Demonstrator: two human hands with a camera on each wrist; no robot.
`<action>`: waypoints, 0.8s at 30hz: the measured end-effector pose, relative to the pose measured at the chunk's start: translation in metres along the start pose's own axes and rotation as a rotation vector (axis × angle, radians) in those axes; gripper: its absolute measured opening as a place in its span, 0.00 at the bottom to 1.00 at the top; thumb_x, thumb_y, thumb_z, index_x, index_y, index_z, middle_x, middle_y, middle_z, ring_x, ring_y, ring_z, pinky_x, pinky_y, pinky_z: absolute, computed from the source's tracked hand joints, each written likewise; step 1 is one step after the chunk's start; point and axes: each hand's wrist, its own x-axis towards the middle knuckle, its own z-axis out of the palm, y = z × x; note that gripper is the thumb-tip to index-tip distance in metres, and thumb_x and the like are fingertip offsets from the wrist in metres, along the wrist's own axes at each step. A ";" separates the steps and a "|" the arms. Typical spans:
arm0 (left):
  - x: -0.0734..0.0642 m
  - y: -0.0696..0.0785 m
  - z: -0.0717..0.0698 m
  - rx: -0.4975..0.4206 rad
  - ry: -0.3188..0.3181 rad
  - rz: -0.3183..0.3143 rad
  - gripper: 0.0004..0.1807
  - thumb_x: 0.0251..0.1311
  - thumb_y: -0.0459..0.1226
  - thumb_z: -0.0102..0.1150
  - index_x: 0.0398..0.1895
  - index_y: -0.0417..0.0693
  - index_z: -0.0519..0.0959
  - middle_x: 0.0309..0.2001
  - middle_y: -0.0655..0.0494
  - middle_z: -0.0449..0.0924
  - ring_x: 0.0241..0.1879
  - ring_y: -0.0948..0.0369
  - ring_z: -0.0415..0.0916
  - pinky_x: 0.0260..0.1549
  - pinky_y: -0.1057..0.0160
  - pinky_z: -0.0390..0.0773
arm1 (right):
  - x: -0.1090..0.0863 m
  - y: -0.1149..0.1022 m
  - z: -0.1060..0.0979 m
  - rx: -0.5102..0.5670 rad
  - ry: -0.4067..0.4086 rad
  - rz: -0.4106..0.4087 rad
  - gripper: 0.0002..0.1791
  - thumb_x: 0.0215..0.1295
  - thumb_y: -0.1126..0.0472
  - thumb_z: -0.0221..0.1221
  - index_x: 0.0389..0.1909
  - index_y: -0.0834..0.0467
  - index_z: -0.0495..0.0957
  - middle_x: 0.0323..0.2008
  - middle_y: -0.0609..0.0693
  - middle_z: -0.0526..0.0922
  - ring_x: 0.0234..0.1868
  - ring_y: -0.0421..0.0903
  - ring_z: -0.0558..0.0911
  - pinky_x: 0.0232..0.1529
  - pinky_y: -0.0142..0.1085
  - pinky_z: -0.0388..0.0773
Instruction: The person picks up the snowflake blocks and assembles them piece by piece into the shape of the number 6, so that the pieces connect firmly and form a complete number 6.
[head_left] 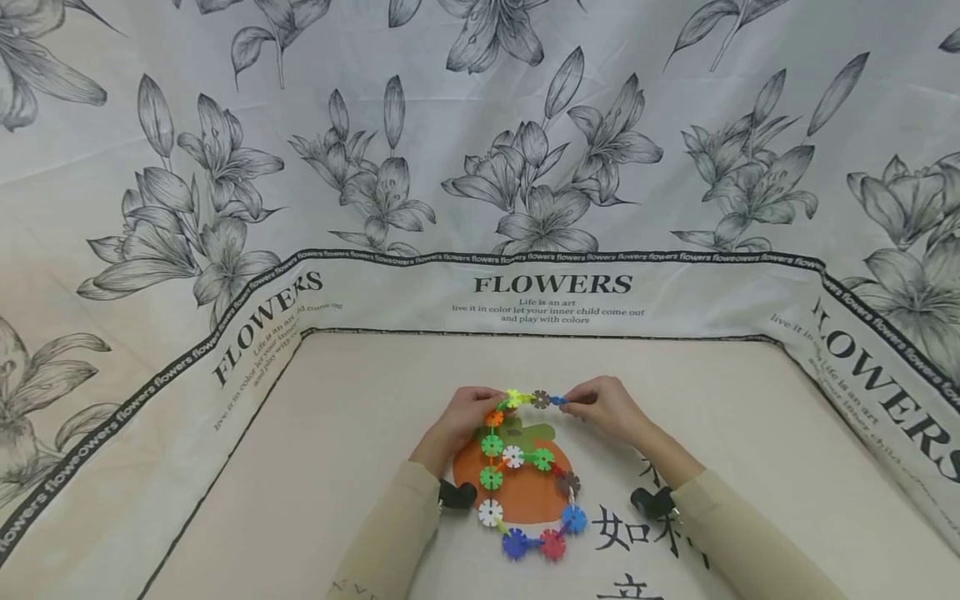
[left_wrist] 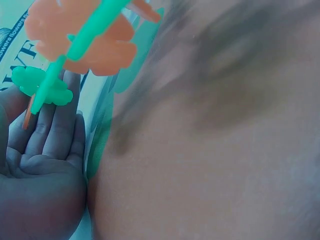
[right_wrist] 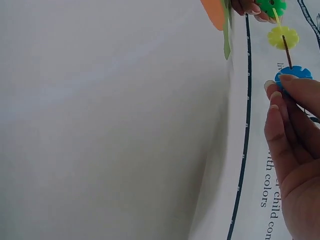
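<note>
A chain of notched plastic snowflake discs [head_left: 491, 478] in several colours, slotted edge to edge, bends into a loop with a tail rising from it. At the tail's upper left my left hand [head_left: 468, 414] grips it; a green disc [left_wrist: 47, 91] sits between thumb and fingers in the left wrist view, beside an orange disc [left_wrist: 107, 47]. My right hand [head_left: 606, 408] pinches a blue disc [right_wrist: 295, 73] at the chain's far end between thumb and fingertips. A brown disc [head_left: 541, 399] and a yellow disc [head_left: 513, 398] run between the two hands.
The pale tablecloth [head_left: 360, 392] carries a printed orange fruit [head_left: 468, 467] under the chain and black characters [head_left: 621, 528] to its right. Behind and at both sides rises a white curtain [head_left: 390, 296] printed with flowers. Dark straps [head_left: 457, 495] circle both wrists.
</note>
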 end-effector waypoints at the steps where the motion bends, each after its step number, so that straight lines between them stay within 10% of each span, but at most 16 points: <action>1: 0.000 0.000 0.000 -0.001 -0.002 -0.001 0.13 0.71 0.41 0.62 0.46 0.41 0.86 0.47 0.50 0.84 0.45 0.59 0.80 0.47 0.61 0.82 | 0.000 0.000 0.000 -0.008 -0.002 -0.007 0.05 0.64 0.62 0.69 0.37 0.60 0.90 0.32 0.48 0.89 0.30 0.42 0.82 0.32 0.32 0.81; 24: -0.004 0.005 0.002 -0.004 -0.015 -0.026 0.12 0.72 0.40 0.61 0.46 0.40 0.87 0.45 0.50 0.85 0.46 0.58 0.81 0.53 0.56 0.79 | 0.007 0.002 -0.001 0.003 -0.063 -0.113 0.03 0.64 0.67 0.68 0.34 0.61 0.90 0.30 0.50 0.88 0.28 0.41 0.80 0.31 0.32 0.80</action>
